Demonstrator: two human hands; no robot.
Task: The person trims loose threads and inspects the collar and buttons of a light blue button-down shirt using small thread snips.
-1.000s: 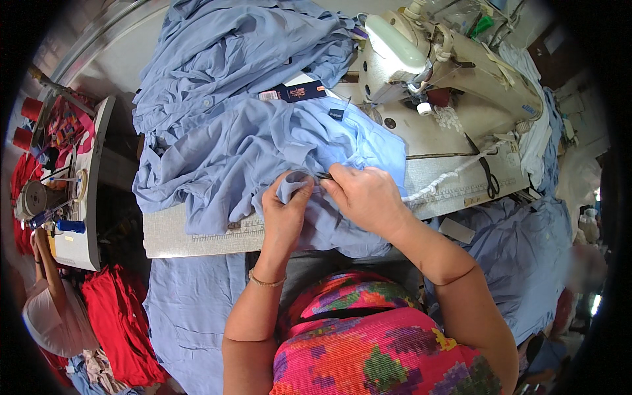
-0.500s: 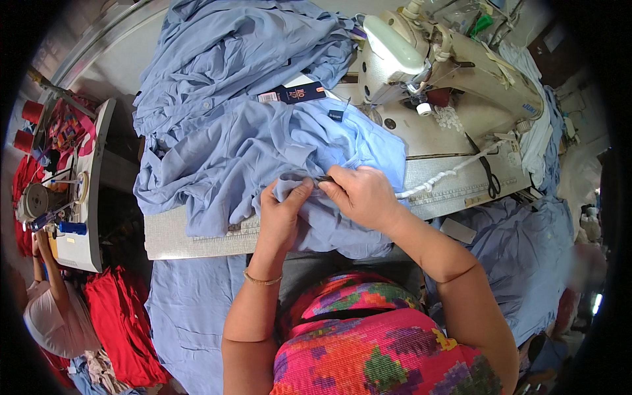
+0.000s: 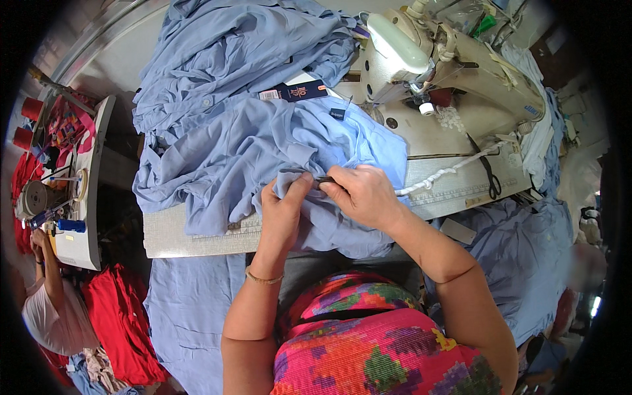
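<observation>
A light blue garment (image 3: 224, 158) lies crumpled over the sewing table's front part. My left hand (image 3: 283, 204) pinches a fold of it between thumb and fingers. Close against that fold, my right hand (image 3: 362, 194) is closed on a small dark tool (image 3: 324, 180); only its tip shows, so its exact kind is unclear. The fingertips of both hands almost meet. Beyond them, a dark neck label (image 3: 338, 113) sits on the garment, and a dark blue hang tag (image 3: 304, 91) lies just past it.
A sewing machine (image 3: 454, 72) stands at the back right. Scissors (image 3: 491, 178) and a twisted white cord (image 3: 431, 182) lie to my right. More blue garments (image 3: 243, 46) are heaped behind. At far left, a person (image 3: 56, 309) works by another table (image 3: 82, 197).
My hands stay at the same spot; the fold by my left fingers has shifted slightly. The person at far left has moved an arm a little.
</observation>
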